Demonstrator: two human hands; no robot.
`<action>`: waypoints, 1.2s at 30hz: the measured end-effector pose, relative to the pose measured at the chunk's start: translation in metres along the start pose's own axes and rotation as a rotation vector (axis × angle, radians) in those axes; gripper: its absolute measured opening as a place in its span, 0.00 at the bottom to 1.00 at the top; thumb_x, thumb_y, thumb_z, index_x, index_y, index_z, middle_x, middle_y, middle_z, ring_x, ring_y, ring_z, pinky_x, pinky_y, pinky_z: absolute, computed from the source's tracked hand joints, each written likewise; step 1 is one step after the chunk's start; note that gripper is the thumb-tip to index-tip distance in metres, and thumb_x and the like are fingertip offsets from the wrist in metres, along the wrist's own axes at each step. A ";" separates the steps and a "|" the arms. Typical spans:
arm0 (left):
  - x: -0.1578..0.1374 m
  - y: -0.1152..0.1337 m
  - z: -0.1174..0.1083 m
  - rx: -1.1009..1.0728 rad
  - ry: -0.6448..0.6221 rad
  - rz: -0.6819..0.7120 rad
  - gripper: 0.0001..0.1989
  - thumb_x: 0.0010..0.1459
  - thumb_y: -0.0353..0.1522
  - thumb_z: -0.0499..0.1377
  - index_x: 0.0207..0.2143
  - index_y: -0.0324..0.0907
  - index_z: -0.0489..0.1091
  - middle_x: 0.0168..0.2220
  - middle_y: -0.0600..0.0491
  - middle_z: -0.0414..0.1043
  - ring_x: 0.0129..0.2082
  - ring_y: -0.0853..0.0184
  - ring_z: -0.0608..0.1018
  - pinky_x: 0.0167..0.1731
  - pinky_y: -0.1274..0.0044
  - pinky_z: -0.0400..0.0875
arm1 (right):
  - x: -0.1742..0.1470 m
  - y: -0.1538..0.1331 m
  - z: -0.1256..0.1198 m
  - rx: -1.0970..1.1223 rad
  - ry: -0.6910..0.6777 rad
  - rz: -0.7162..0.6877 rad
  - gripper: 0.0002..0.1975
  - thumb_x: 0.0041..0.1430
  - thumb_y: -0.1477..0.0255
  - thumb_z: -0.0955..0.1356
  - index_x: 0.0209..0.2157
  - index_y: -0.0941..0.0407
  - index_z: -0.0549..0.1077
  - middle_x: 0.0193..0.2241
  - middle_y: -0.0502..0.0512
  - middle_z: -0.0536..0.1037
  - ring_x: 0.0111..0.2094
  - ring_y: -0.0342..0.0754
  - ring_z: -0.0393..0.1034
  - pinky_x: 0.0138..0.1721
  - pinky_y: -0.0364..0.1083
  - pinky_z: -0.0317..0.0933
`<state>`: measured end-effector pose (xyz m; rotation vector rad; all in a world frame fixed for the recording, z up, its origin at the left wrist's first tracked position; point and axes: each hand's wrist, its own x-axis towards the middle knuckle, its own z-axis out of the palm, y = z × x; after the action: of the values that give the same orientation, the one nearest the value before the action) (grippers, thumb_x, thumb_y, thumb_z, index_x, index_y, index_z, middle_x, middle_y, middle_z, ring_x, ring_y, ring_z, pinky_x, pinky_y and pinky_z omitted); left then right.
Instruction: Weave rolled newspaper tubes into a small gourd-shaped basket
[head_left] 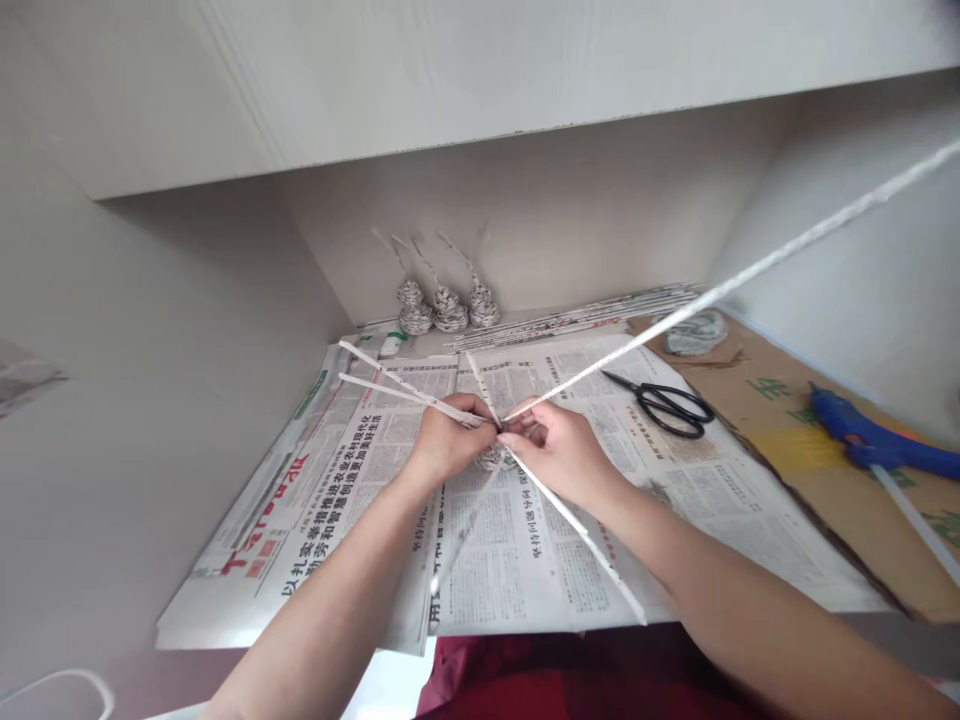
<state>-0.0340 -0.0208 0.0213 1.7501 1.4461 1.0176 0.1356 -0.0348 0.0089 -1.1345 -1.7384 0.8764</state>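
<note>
The small woven knot of rolled grey newspaper tubes (496, 452) is pinched over the spread newspaper sheets (525, 540) between left hand (448, 440) and right hand (559, 450) — a loosened pinch, and the crossed spokes could spring apart.

Scissors (664, 404) right, newspaper (517, 560) bare nearside.

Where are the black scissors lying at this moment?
In the head view, the black scissors lie on the spread newspaper, just beyond and to the right of the right hand, with the blue glue gun farther right.
</note>
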 end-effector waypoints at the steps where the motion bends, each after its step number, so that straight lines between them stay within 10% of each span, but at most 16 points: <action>1: 0.000 0.000 0.001 -0.001 0.006 0.003 0.03 0.43 0.26 0.58 0.23 0.39 0.71 0.21 0.57 0.72 0.23 0.71 0.73 0.25 0.80 0.66 | 0.000 0.001 0.000 -0.025 -0.006 0.004 0.05 0.52 0.70 0.70 0.33 0.54 0.73 0.29 0.50 0.78 0.28 0.44 0.72 0.30 0.42 0.64; 15: -0.002 -0.001 0.003 -0.071 -0.029 -0.001 0.07 0.44 0.26 0.59 0.28 0.38 0.74 0.25 0.54 0.75 0.24 0.71 0.74 0.25 0.81 0.67 | 0.004 0.006 0.007 -0.272 0.121 -0.133 0.05 0.54 0.72 0.66 0.27 0.53 0.74 0.23 0.48 0.74 0.26 0.43 0.67 0.29 0.41 0.57; 36: -0.005 0.008 0.012 -0.106 0.033 -0.014 0.08 0.47 0.25 0.59 0.31 0.38 0.76 0.30 0.52 0.78 0.29 0.69 0.78 0.32 0.80 0.71 | 0.003 0.007 0.011 0.138 0.133 -0.130 0.02 0.56 0.73 0.64 0.33 0.55 0.67 0.30 0.51 0.73 0.29 0.43 0.69 0.32 0.41 0.63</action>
<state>-0.0202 -0.0273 0.0210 1.6525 1.3973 1.1004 0.1276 -0.0308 -0.0005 -0.9565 -1.5984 0.8105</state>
